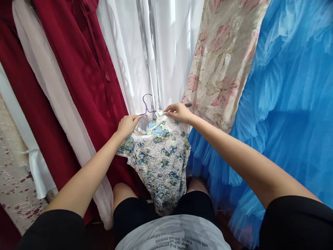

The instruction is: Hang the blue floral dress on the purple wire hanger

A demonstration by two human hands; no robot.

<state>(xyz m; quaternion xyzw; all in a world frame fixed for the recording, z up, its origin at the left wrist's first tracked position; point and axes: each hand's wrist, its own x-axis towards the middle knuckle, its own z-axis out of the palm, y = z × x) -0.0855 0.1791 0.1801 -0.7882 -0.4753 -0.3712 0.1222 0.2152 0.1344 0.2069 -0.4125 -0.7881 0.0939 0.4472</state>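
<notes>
A white garment with blue, green and yellow flowers (pixel 161 156) hangs in front of me on a thin purple hanger (pixel 146 108). The hanger's hook points up, away from my body. My left hand (pixel 128 125) is closed at the left shoulder, its thumb and fingers pinching the fabric and the hanger's arm there. At the right side of the neckline, my right hand (pixel 179 113) pinches the garment's edge between thumb and fingers. The garment's lower end reaches down between my knees.
Dark red dresses (pixel 75 62) and a pale pink cloth (pixel 52 69) hang at the left. Behind the hanger falls a white curtain-like cloth (pixel 171 41). To the right are a beige dress with pink flowers (pixel 221 62) and a wide blue tulle dress (pixel 293 104).
</notes>
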